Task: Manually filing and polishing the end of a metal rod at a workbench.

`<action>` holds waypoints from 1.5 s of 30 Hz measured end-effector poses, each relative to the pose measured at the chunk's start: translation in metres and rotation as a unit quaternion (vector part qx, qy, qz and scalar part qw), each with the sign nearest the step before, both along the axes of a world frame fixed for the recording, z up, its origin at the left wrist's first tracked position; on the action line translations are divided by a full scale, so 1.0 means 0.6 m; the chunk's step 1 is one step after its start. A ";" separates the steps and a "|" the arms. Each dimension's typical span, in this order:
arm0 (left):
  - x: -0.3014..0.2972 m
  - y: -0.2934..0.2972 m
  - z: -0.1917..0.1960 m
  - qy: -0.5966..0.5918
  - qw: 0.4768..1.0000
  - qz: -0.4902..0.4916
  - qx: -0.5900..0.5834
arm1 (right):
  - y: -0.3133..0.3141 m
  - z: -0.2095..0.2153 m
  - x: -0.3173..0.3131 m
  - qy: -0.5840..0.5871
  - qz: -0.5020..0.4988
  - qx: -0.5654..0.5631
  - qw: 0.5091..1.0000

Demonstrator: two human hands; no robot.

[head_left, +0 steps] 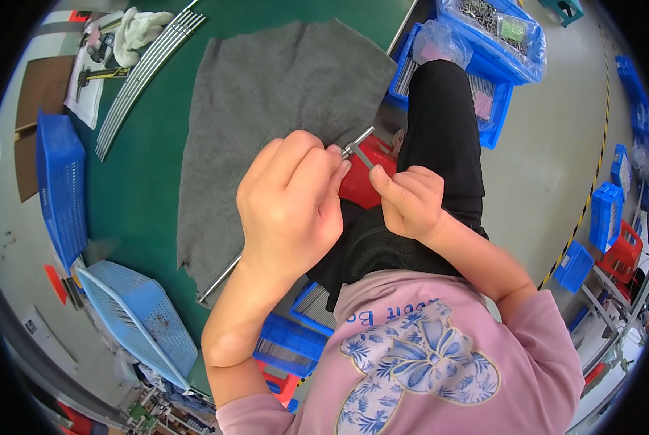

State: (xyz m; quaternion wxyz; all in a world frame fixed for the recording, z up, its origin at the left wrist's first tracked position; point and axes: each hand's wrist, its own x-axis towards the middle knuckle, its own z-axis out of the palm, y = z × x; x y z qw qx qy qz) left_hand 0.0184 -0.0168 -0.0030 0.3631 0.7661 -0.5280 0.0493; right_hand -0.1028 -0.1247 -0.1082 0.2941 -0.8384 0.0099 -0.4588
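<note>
Green matting covers the desk (pixel 150 181) in front of me, and a sheet of grey felt cloth (pixel 266 116) lies spread over most of it, one ragged corner hanging near the desk's edge. Grey concrete floor (pixel 549 145) runs off to my right, marked with a yellow and black striped line.

I hold a slim metal rod (pixel 357 143) up above my lap, just past the near edge of the felt. My left hand (pixel 292 199) is clenched round it, thumb and fingers pinched at its upper end, so most of the rod is hidden in my fist; a long thin metal length shows below my forearm along the desk's edge, though I cannot tell whether it is the same piece. My right hand (pixel 410 199) is curled closed, its fingertips pinching a small dark part against the rod's end. The two hands sit close together, nearly touching.

At the far left of the desk lie a bundle of long metal strips (pixel 147 69), a white cloth (pixel 139 32) and some papers. Blue plastic baskets (pixel 60 185) stand to my left, and blue bins (pixel 498 43) of parts sit on the floor beyond my knee. A red stool (pixel 364 177) shows beneath my hands.
</note>
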 end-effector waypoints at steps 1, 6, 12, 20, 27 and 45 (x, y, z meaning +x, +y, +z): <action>0.001 -0.001 0.000 -0.001 1.000 -0.002 0.012 | -0.001 -0.005 -0.003 0.003 -0.009 -0.006 1.000; 0.005 0.001 0.004 0.000 1.000 -0.003 0.009 | -0.008 -0.009 0.032 -0.045 0.019 0.003 0.999; -0.003 0.005 0.002 0.007 0.999 -0.004 0.030 | -0.022 -0.009 0.041 -0.046 0.029 -0.072 0.996; -0.006 0.006 -0.002 0.019 0.999 0.002 0.027 | -0.022 -0.018 0.039 -0.054 0.026 -0.083 0.995; 0.003 -0.006 0.010 0.019 1.000 0.000 0.021 | -0.032 -0.011 0.029 -0.033 0.028 -0.076 0.996; -0.007 0.000 -0.017 0.024 1.000 -0.003 -0.002 | -0.024 0.018 0.018 0.020 0.004 -0.080 0.997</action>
